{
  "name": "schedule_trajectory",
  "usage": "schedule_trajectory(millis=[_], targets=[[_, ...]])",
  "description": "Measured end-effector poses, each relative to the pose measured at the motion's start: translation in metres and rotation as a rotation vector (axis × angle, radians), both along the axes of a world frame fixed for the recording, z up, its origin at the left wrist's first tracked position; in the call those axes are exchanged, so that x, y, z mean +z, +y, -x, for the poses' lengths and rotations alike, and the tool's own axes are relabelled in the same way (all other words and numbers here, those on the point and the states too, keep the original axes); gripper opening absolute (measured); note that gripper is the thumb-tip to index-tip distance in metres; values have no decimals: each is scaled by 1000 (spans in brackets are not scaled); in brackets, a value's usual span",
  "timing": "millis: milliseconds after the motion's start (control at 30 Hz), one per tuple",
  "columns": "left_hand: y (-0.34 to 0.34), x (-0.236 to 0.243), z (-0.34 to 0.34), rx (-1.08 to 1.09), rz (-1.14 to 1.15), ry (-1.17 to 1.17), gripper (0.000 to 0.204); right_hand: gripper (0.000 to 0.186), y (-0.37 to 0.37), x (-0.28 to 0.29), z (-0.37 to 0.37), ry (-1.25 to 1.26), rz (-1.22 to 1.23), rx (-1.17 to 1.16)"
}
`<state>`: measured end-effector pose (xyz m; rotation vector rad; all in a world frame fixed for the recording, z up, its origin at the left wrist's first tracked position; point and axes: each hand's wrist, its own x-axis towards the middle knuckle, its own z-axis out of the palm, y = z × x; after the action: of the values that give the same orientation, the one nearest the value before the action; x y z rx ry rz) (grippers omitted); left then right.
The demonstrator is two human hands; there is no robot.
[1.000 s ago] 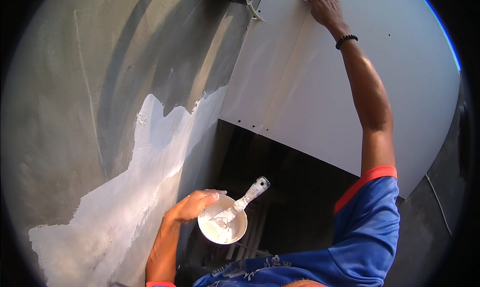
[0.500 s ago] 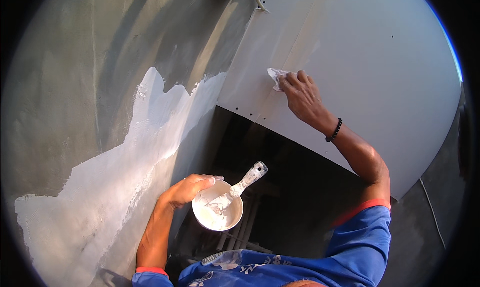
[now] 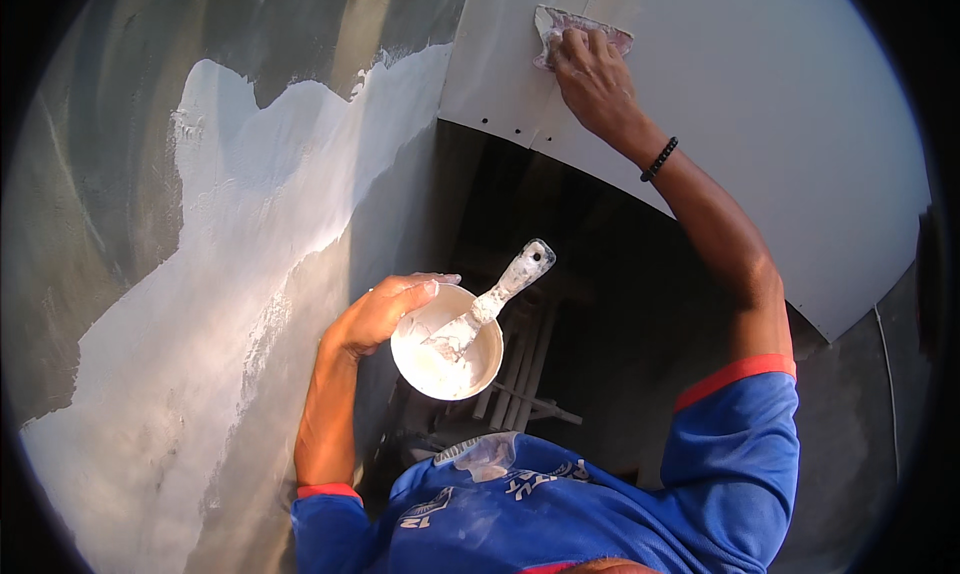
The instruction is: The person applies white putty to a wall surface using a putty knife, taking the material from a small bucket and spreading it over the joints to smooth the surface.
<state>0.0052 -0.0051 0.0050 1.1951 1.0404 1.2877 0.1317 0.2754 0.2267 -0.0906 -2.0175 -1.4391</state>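
My right hand [image 3: 595,89] grips a small spreader [image 3: 600,36] with a pinkish, white-smeared blade, held against the large white board [image 3: 780,144] over a vertical seam, a little above a row of dark screw spots near the board's lower edge. My left hand [image 3: 385,309] is closed on the side of a round white tub [image 3: 405,369] at lower centre. The tub holds white paste and a putty knife [image 3: 515,279] caked in white, its handle sticking out toward the upper right.
A grey wall [image 3: 110,174] along the left carries an irregular white coated patch [image 3: 250,204]. Below the board is a dark opening with several pale pipes [image 3: 530,364]. A thin white cable [image 3: 890,394] runs down at the right.
My right hand with the spreader has come from high on the board down toward its lower edge. The whole view has shifted, so board and wall now appear higher. My left hand still holds the tub.
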Motion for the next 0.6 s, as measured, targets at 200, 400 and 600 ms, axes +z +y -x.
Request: schedule_trajectory(millis=[200, 400, 600], targets=[[0, -3, -2, -12, 41, -81, 56, 27, -31, -136, -40, -184, 305, -18], [-1, -1, -2, -3, 55, -71, 55, 23, -60, -84, -91, 50, 1739, 189], [-3, 2, -3, 4, 57, -69, 56, 24, -79, -42, -115, 304, 2434, 637]])
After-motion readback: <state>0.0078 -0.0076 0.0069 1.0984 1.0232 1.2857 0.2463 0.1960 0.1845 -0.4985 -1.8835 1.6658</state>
